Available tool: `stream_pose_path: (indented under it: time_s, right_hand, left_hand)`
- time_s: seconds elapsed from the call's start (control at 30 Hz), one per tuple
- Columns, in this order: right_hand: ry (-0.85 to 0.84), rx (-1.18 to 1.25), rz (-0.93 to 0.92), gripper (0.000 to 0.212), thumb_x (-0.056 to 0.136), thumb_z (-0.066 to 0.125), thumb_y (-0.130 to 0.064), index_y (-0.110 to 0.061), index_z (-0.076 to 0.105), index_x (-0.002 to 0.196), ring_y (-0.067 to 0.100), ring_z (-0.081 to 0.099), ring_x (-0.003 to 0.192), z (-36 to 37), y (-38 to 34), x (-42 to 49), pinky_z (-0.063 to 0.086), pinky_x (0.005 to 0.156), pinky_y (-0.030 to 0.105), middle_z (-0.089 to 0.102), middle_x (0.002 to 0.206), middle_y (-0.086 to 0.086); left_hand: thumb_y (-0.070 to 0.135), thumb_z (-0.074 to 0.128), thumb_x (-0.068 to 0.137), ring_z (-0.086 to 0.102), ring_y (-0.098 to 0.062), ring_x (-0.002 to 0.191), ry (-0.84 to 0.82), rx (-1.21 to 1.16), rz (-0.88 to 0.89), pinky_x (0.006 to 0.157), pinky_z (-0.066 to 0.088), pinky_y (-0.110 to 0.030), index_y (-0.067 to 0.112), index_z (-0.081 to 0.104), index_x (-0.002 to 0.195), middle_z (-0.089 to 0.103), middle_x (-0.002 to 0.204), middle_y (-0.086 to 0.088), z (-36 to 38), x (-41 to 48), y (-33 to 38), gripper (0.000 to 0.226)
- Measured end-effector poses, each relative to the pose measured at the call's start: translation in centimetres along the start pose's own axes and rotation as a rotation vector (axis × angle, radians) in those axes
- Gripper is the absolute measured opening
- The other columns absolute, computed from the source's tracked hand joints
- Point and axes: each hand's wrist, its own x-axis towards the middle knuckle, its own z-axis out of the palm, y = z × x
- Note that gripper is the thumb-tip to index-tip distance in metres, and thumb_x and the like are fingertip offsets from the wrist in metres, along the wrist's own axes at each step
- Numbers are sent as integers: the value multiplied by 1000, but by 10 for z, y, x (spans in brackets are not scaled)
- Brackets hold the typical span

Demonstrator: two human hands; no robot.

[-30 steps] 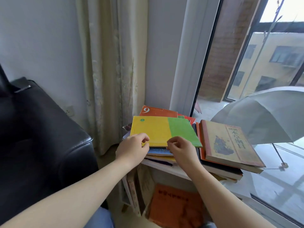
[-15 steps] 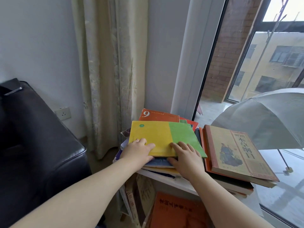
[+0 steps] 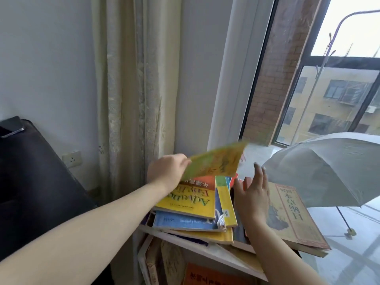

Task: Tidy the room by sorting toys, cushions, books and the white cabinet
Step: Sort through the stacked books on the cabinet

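Books sit in a loose stack [image 3: 189, 204] on top of the white cabinet [image 3: 205, 248]. Your left hand [image 3: 166, 171] pinches the thin yellow-green book [image 3: 216, 161] by its near-left edge and holds it raised and tilted above that stack. The book is blurred, so its exact tilt is hard to read, but its long axis runs from your left hand up and to the right, toward the window [image 3: 308, 79]. Your right hand [image 3: 251, 199] is spread, fingers straight and apart, holding nothing. It is just below the book's free right end, over the seam between the stack and the tan hardback [image 3: 296, 214]. That free end lies nearer your right hand, so that hand is probably the one to steady or take it. Mind the yellow-spined book [image 3: 225, 200] lying askew at the stack's right edge.
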Motion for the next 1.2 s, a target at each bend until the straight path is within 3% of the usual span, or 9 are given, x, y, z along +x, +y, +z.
stream_pose_path:
  time_s: [0.2, 0.33, 0.4, 0.5, 0.63, 0.77, 0.93, 1.03, 1.2]
  right_hand:
    - [-171, 545, 173, 72, 88, 63, -27, -19, 23, 147, 19, 39, 130, 9, -24, 6, 32, 106, 34, 38, 143, 2]
    - [-384, 901, 486, 33, 88, 63, -28, -18, 51, 117, 34, 63, 98, 3, -26, 14, 50, 87, 56, 63, 111, 11]
    - [-395, 879, 487, 9, 91, 58, -20, -16, 57, 99, 34, 64, 86, 1, -17, 17, 51, 82, 55, 67, 96, 12]
    - [-240, 705, 479, 10, 95, 53, -15, -13, 60, 103, 30, 60, 73, 2, 4, 16, 51, 81, 50, 65, 86, 11]
    - [-84, 567, 600, 15, 96, 49, -12, -6, 56, 107, 31, 59, 76, 1, 48, 14, 51, 79, 49, 62, 84, 12]
    - [-116, 449, 730, 12, 95, 50, -9, -9, 52, 83, 24, 51, 59, -17, 81, 16, 43, 53, 32, 54, 71, 11]
    - [-174, 395, 794, 11, 94, 50, -9, -7, 53, 84, 27, 56, 63, -28, 88, 25, 49, 56, 35, 58, 75, 15]
    - [-200, 461, 872, 19, 97, 44, -11, -7, 47, 79, 25, 51, 53, -31, 89, 26, 51, 39, 35, 52, 68, 12]
    - [-142, 519, 924, 28, 102, 36, -23, -12, 43, 77, 22, 50, 42, -33, 90, 23, 48, 73, 45, 57, 44, 4]
  left_hand:
    - [29, 47, 98, 47, -22, 72, 135, -763, -345, 65, 34, -29, 13, 65, 83, 54, 74, -14, -23, 12, 10, 28]
    - [25, 47, 98, 59, -25, 91, 26, -1109, -593, 88, 49, -40, 8, 66, 96, 64, 96, -12, -17, 9, 6, 26]
    - [25, 44, 99, 58, -25, 105, -75, -1052, -610, 98, 45, -43, 8, 65, 110, 63, 112, -12, -8, 7, 0, 28]
    - [21, 35, 102, 42, -22, 129, -290, -804, -453, 104, 30, -25, 5, 47, 135, 48, 139, -11, 10, 0, -3, 39]
    - [20, 30, 102, 42, -22, 130, -557, -402, -254, 101, 33, -23, 15, 45, 138, 44, 144, -5, 42, -15, 11, 39]
    - [37, 34, 100, 40, -23, 130, -711, -179, -184, 105, 35, -32, 19, 39, 141, 41, 146, -3, 75, -28, 30, 45]
    - [51, 28, 96, 5, -27, 146, -699, 143, -214, 117, 11, -44, 19, 13, 150, 7, 159, -5, 105, -33, 46, 65]
    - [49, 25, 97, 19, -27, 142, -695, 142, -209, 115, 21, -43, 23, 28, 146, 18, 157, -4, 103, -25, 46, 56]
    - [25, 28, 100, 43, -20, 127, -630, 126, -199, 97, 40, -34, 27, 41, 139, 36, 148, 8, 96, -19, 25, 41]
